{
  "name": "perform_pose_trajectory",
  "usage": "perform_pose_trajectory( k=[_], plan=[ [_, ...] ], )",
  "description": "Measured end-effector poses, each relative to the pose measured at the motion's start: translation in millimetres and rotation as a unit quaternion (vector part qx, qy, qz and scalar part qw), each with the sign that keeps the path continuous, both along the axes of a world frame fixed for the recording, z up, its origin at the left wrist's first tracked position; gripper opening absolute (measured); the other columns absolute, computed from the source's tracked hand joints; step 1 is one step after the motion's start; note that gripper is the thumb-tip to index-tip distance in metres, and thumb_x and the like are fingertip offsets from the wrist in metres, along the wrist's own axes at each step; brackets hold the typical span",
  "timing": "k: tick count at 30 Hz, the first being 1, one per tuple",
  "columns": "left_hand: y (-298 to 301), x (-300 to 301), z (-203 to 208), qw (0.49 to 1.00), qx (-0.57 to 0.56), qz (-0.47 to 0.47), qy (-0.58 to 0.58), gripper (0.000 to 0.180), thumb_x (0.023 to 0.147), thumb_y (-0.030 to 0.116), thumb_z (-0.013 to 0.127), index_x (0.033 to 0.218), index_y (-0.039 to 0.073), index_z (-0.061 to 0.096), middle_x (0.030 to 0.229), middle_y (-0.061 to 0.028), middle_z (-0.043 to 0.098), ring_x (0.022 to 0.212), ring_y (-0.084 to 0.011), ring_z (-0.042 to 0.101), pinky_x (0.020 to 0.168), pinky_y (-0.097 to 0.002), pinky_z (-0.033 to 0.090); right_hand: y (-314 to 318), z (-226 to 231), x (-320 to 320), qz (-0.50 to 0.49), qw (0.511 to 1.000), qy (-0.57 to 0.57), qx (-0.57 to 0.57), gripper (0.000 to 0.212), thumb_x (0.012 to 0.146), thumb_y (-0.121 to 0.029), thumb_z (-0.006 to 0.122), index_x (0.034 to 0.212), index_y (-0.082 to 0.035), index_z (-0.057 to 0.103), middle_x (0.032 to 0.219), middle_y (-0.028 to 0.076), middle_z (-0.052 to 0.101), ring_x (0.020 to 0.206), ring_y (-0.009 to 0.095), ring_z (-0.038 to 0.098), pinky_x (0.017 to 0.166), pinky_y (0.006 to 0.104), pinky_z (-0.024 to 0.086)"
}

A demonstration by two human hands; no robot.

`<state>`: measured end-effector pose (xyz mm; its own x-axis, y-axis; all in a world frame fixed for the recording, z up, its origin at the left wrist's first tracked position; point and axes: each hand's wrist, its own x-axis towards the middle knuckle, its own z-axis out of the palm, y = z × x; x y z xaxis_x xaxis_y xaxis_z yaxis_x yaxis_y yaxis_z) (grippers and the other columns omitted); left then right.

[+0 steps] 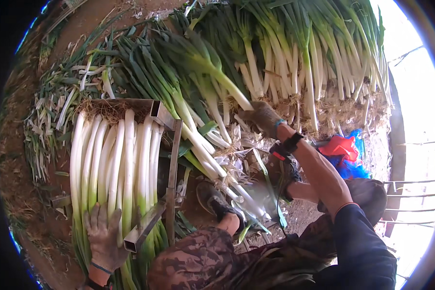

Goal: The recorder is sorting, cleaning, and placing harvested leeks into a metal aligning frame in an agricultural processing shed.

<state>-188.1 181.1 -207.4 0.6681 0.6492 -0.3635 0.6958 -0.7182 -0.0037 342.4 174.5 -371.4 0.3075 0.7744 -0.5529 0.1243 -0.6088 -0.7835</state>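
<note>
Several cleaned leeks [116,164] lie side by side in a metal frame [173,174], roots toward its far bar and green leaves toward me. My gloved left hand [104,237] rests flat on their green part, fingers stretched out. Farther right, my gloved right hand [264,117] is closed round the lower end of a single leek [229,89], whose leaves point up and left over the pile. Its root end is hidden in the glove. Just left of that hand, a few loose leeks [193,133] lie slanted beside the frame.
A long row of rooted leeks [319,63] stretches across the far right. Stripped leaves [58,106] are heaped at the left. A red and blue plastic bag [343,152] lies beyond my right forearm. My shoe [212,200] stands right of the frame, among trimmed scraps [249,193].
</note>
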Motion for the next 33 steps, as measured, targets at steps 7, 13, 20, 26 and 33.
perform_pose_trajectory(
  k=[7, 13, 20, 26, 33],
  plan=[
    [1, 0, 4, 1.000, -0.016, 0.002, -0.009, 0.094, 0.072, 0.031, 0.088, 0.150, 0.011, 0.040, 0.139, -0.0343, 0.048, 0.140, -0.0537, 0.038, 0.119, -0.0673, 0.021, -22, 21, 9, -0.051, 0.995, -0.054, 0.073, 0.033, 0.093, -0.029, 0.075, 0.104, 0.001, 0.069, 0.066, 0.001, 0.061, 0.051, 0.009, 0.055, 0.046, 0.0272, 0.043],
    [-2, -5, 0, 1.000, 0.004, -0.007, -0.011, 0.094, 0.071, 0.030, 0.087, 0.150, 0.010, 0.040, 0.141, -0.0332, 0.047, 0.141, -0.0516, 0.038, 0.121, -0.0664, 0.019, -49, -8, -12, -0.068, 0.995, -0.044, 0.052, 0.029, 0.092, -0.026, 0.072, 0.105, -0.001, 0.068, 0.068, 0.000, 0.061, 0.054, 0.008, 0.055, 0.048, 0.0267, 0.044],
    [0, -6, -7, 1.000, 0.007, -0.005, 0.003, 0.100, 0.065, 0.041, 0.088, 0.149, 0.013, 0.042, 0.143, -0.0313, 0.046, 0.141, -0.0516, 0.037, 0.118, -0.0703, 0.019, -69, -14, -65, 0.023, 0.979, -0.171, 0.113, 0.027, 0.089, -0.025, 0.074, 0.104, -0.003, 0.068, 0.078, 0.011, 0.068, 0.067, 0.022, 0.066, 0.063, 0.0385, 0.053],
    [-9, -8, 19, 0.986, -0.002, 0.124, -0.107, 0.095, 0.081, 0.031, 0.080, 0.157, 0.000, 0.031, 0.153, -0.0330, 0.039, 0.139, -0.0531, 0.040, 0.120, -0.0582, 0.028, -53, 72, -114, 0.171, 0.851, -0.334, 0.368, 0.040, 0.081, -0.022, 0.083, 0.116, -0.011, 0.068, 0.074, 0.012, 0.070, 0.066, 0.035, 0.071, 0.061, 0.0428, 0.056],
    [-93, 37, 171, 0.970, 0.220, -0.025, -0.103, 0.081, 0.076, 0.012, 0.080, 0.149, 0.001, 0.045, 0.144, -0.0239, 0.051, 0.120, -0.0440, 0.056, 0.104, -0.0543, 0.044, -13, 171, -171, 0.318, 0.623, -0.471, 0.538, 0.037, 0.074, -0.015, 0.072, 0.110, -0.013, 0.062, 0.082, 0.002, 0.063, 0.075, 0.025, 0.068, 0.059, 0.0394, 0.053]
  ],
)
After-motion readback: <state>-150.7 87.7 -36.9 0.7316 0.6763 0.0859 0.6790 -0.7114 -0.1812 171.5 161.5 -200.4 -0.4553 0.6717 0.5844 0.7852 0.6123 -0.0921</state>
